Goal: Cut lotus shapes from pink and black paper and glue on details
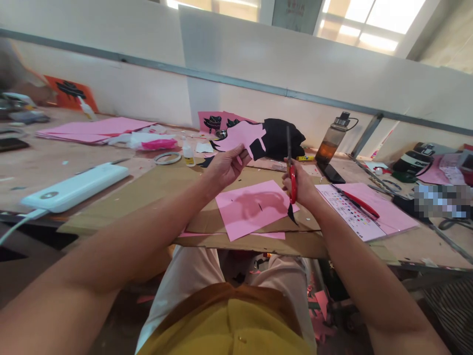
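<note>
My left hand point(231, 165) pinches a cut-out paper shape point(240, 136), pink on its face with black parts along its edges, and holds it up above the work surface. Just to the right, my right hand point(301, 182) grips a pair of scissors point(291, 177) by the red handles, blades pointing up and away from me. The blades stand apart from the cut-out, in front of a black mass point(283, 138) whose link to the cut-out I cannot make out. Below both hands a pink sheet point(251, 209) with small dark slits lies on brown cardboard point(195, 212).
A white power bank point(77, 187) with a cable lies left, near a small glue bottle point(188, 155) and a tape ring point(167, 158). Pink sheets point(96, 129) are stacked behind. To the right are a drink bottle point(330, 140), a phone point(331, 172) and a red-handled tool point(358, 203) on papers.
</note>
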`<state>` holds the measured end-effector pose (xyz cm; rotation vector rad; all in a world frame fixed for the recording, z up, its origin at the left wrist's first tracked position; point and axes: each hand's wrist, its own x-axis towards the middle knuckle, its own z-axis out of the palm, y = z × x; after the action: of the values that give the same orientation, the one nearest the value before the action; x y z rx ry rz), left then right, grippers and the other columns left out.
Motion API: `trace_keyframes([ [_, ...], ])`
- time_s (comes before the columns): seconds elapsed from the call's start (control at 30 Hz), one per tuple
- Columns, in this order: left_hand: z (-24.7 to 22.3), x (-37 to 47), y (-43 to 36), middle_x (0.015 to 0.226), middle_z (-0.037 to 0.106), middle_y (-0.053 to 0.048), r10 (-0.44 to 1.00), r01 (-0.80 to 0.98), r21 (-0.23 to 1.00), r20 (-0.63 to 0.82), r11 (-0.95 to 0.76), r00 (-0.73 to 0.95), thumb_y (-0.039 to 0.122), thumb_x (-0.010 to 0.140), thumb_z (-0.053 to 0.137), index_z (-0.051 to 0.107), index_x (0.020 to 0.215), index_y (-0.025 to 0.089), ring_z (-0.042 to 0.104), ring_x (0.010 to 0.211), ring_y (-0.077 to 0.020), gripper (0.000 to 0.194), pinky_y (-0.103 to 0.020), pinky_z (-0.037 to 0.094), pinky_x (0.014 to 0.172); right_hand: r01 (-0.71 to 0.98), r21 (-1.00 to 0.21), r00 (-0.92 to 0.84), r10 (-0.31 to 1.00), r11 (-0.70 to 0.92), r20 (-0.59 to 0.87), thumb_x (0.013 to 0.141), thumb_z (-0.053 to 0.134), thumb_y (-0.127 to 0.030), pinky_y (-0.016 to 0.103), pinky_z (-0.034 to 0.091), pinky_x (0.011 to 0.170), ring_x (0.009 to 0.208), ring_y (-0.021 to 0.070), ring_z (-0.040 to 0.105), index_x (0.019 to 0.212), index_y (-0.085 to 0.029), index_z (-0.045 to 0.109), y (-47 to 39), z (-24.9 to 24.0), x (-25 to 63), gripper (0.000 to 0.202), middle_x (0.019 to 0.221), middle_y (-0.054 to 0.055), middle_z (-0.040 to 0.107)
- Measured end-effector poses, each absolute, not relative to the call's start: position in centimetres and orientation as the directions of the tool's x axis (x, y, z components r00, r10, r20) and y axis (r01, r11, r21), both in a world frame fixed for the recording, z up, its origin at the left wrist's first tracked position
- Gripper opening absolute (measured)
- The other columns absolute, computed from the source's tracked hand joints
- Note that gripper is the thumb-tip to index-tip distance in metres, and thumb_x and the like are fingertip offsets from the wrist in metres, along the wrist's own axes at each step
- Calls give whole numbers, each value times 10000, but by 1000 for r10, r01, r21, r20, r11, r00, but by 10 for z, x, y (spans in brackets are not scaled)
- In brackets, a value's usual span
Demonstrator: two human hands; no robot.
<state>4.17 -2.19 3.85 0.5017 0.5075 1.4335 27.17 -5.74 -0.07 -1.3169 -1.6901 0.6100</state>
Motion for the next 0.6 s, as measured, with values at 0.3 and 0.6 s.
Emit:
trace_keyframes([
  [0.3, 54, 43, -11, 890, 837, -59, 997, -856, 512, 41, -79, -68, 66, 1084, 558, 721, 1059, 144, 835, 863, -148, 182, -251, 681, 910, 55, -952, -167, 943, 301, 288, 862, 693, -466, 280, 478, 567, 617, 150, 583, 1146, -236, 616, -102, 13, 217, 373, 720, -43, 584],
  [0.6, 57, 55, -16, 973, 855, -94, 987, -896, 414, 51, -159, -151, 18, 1081, 522, 727, 1067, 131, 843, 995, -170, 235, -279, 655, 1002, 250, -937, -206, 959, 244, 195, 933, 668, -487, 258, 439, 551, 614, 128, 496, 945, -228, 604, -107, 20, 214, 267, 735, -30, 524],
])
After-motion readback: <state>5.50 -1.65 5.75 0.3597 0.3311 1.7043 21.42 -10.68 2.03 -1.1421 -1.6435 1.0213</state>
